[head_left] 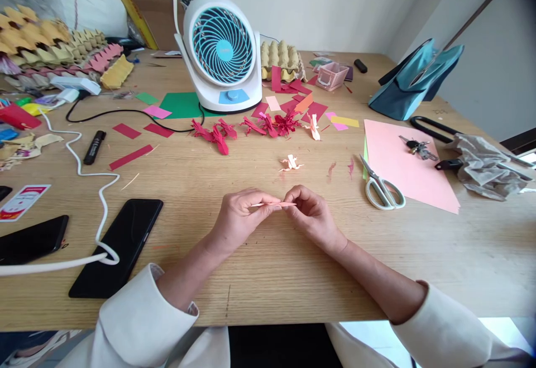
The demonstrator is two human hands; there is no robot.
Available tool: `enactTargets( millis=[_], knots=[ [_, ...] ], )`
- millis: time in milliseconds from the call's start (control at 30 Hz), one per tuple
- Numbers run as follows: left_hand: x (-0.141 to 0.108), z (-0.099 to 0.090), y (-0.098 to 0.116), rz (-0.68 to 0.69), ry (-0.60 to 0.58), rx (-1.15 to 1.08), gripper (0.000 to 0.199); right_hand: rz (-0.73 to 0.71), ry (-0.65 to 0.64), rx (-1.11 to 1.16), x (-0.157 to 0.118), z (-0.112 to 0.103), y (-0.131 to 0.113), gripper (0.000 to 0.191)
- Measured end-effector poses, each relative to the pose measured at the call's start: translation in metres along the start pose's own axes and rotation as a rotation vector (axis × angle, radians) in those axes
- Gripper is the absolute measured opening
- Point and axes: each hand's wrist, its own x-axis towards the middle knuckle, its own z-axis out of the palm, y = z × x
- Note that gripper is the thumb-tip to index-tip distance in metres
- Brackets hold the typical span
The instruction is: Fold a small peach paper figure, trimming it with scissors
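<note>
Between both hands, just above the wooden table, is a thin folded piece of pale pink paper [273,204], seen nearly edge-on. My left hand [244,211] pinches it between thumb and fingers from the left. At the other end, my right hand [313,215] grips it with thumb and forefinger, the remaining fingers curled. Much of the paper is hidden by the fingers. A small pale pink folded paper figure [291,162] lies just beyond the hands. Farther back sit several red folded paper figures [218,136] and another pale pink one [313,127].
Scissors [381,186] lie at the right beside pink paper sheets [412,164] with keys [420,148] on top. A white fan [224,49] stands at the back. To the left are a black phone [119,248], a white cable [100,206] and a marker [94,147].
</note>
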Motion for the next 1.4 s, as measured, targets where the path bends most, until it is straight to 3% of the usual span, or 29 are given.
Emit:
enactTargets(
  millis=[267, 433, 733, 1000, 1167, 1400],
  knots=[
    [0.004, -0.011, -0.009, 0.231, -0.038, 0.232, 0.017, 0.168, -0.188, 0.040, 0.006, -0.013, -0.007, 0.028],
    [0.006, -0.013, -0.008, 0.339, -0.085, 0.309, 0.017, 0.267, -0.184, 0.080, 0.007, -0.014, -0.007, 0.035],
    [0.006, -0.007, -0.009, 0.284, -0.104, 0.330, 0.015, 0.363, -0.134, 0.068, 0.008, -0.010, -0.011, 0.035],
    [0.006, -0.004, -0.009, 0.290, -0.096, 0.199, 0.010, 0.391, -0.207, 0.116, 0.011, -0.018, -0.003, 0.033],
    [0.005, -0.003, -0.011, 0.329, -0.062, 0.293, 0.011, 0.426, -0.243, 0.156, 0.014, -0.021, -0.004, 0.036],
    [0.002, -0.002, -0.004, 0.508, -0.035, 0.583, 0.013, 0.479, -0.248, 0.197, 0.015, -0.021, -0.007, 0.036]
  ],
)
